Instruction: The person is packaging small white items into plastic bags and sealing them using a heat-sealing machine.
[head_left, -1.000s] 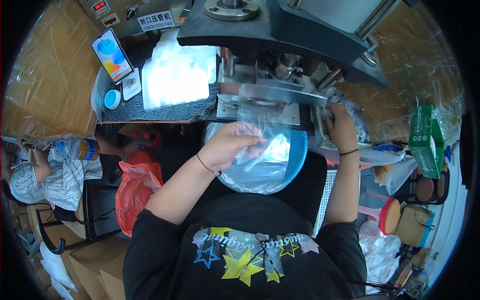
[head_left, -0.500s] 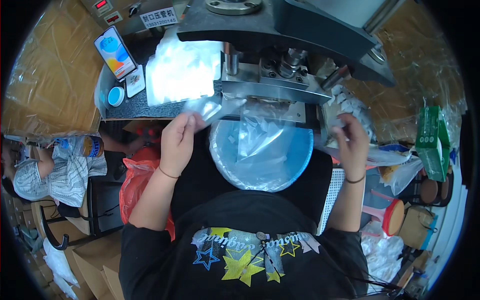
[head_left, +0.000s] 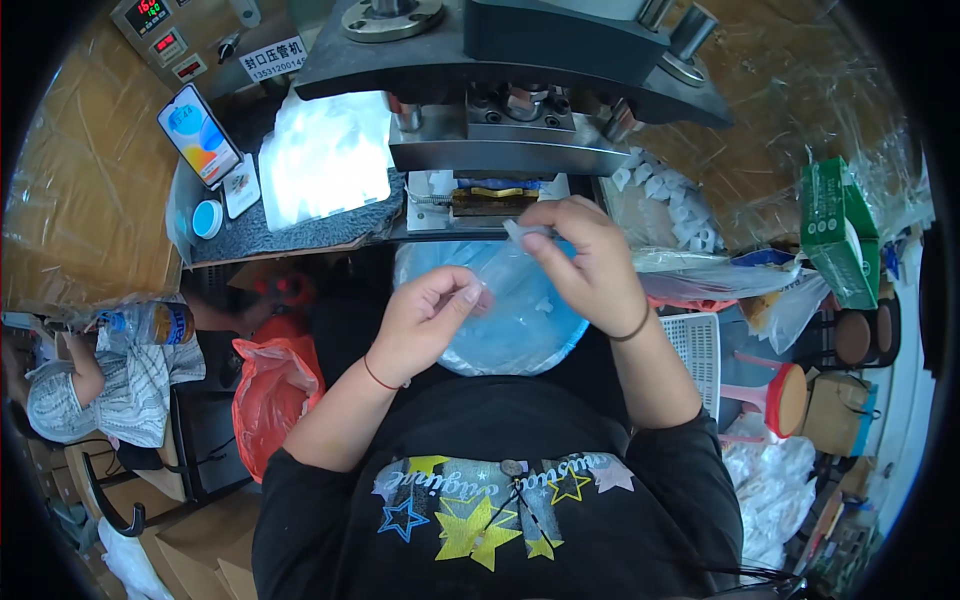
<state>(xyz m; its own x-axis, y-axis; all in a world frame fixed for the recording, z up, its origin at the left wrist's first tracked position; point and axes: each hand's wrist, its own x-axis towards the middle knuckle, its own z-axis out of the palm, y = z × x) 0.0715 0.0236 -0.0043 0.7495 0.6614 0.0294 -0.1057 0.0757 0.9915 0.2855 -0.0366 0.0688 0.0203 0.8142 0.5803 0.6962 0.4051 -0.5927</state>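
Note:
Above the basin, a clear plastic pouch (head_left: 492, 268) stretches between my two hands. My left hand (head_left: 428, 318) is closed, thumb against fingers, at the pouch's lower end. My right hand (head_left: 590, 262) pinches a whitish, folded-looking end of it, just in front of the press. The press (head_left: 510, 155) stands raised above a lower bed with a brass-coloured strip (head_left: 495, 195). Below my hands is a round blue basin (head_left: 470, 362) lined with clear plastic, with small translucent scraps inside. A stack of clear pouches (head_left: 325, 165) lies on the grey bench left of the press.
Many translucent offcuts (head_left: 675, 205) are heaped right of the press. A phone (head_left: 200, 135) and a blue-lidded jar (head_left: 207, 219) stand on the bench's left end. An orange-red bag (head_left: 275, 400) hangs at left; a white basket (head_left: 693, 345) and green box (head_left: 840, 230) are at right. Another person (head_left: 120, 370) sits far left.
My left hand has come right and down over the basin. My right hand has moved left from beside the offcuts. Plastic that hung from the press has left it, baring the brass-coloured strip.

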